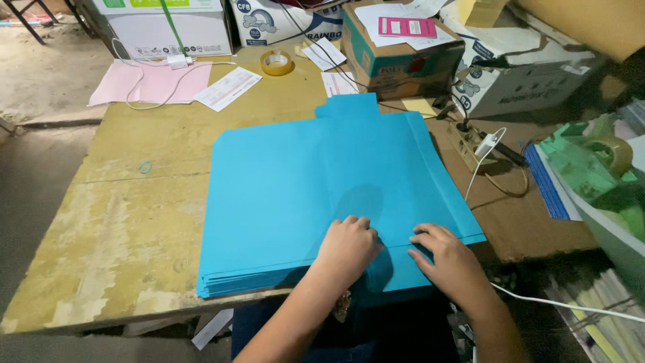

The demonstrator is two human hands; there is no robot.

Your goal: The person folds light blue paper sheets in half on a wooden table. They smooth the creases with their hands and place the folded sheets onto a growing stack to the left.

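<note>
Both hands rest flat and open-palmed on the near edge of the stack of blue card sheets [302,195], gripping nothing; the left hand [346,245] presses just inside that edge, fingers curled a little, while the right hand [450,259] lies beside it toward the stack's right near corner, fingertips on a crease line running across the top sheet; the stack stretches away from the hands across the worktop [127,202], its tabbed far end toward the roll of tape [277,62]; both hands are equally close.
</note>
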